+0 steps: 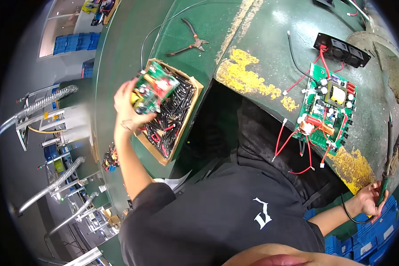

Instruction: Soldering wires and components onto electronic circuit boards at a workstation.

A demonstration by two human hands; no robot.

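Note:
My left hand (131,101) is closed on the edge of a green circuit board (157,86), slightly blurred, over a cardboard box (194,113) of black and red leads. On the far right, my right hand (370,200) grips the green handle of a soldering iron (384,188). Its long shaft points away from me and a black cord trails from the hand. Between my hands, on the right part of the bench, lies a second, populated circuit board (317,95). Red wires hang from it over the bench edge, and some run to a black panel part (341,49).
Pliers (193,42) with dark, orange-marked handles lie beyond the box. Worn yellow patches (246,73) mark the green bench. A dark gap (215,119) opens between the two bench parts. Blue bins (368,239) stand at the lower right, near my right hand.

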